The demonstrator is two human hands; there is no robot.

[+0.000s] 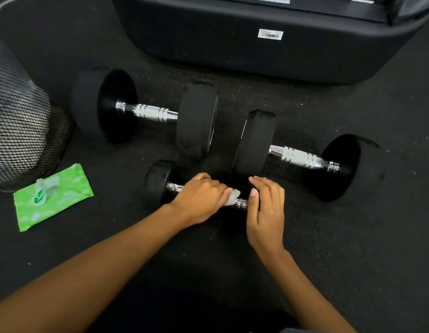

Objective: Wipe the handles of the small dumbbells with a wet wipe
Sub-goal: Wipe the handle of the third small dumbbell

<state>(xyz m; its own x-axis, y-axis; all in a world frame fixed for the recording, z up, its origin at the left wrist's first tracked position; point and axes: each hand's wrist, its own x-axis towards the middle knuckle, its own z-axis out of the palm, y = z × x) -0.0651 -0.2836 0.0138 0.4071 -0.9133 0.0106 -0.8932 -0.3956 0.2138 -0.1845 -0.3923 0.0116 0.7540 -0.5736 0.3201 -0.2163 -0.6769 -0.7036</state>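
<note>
Task piece: small black dumbbell (158, 183), flat on the floor at near centre, lengthwise left to right. Knurled chrome handle (241, 203) mostly covered; short bare stretches showing at each end.

Crumpled white wet wipe (234, 197) pressed on the handle under the left hand (199, 200). Left fingers (226, 191) curled together round wipe and handle; a corner of the wipe sticking out past the fingertips.

Right hand (266, 212) on the right-hand head of the same dumbbell, head itself almost wholly hidden beneath it. Right fingers (268, 188) close together, bent over the top of the head, thumb on the handle side, just beside the wipe.

Beyond the hands: two larger black round-headed dumbbells with chrome handles. Left one (196, 116) farther back; right one (254, 143) with its near head just behind the hands, crowding the small dumbbell. Inner heads of the two near each other; contact not discernible.

Far left: green soft pack of wipes (52, 200), flat, flap lifted. Behind it, black wire-mesh bin (21, 131).

Top: bulky black moulded machine base (232, 44) with white barcode label (270, 34).

Underfoot: black speckled rubber floor (353, 248).
</note>
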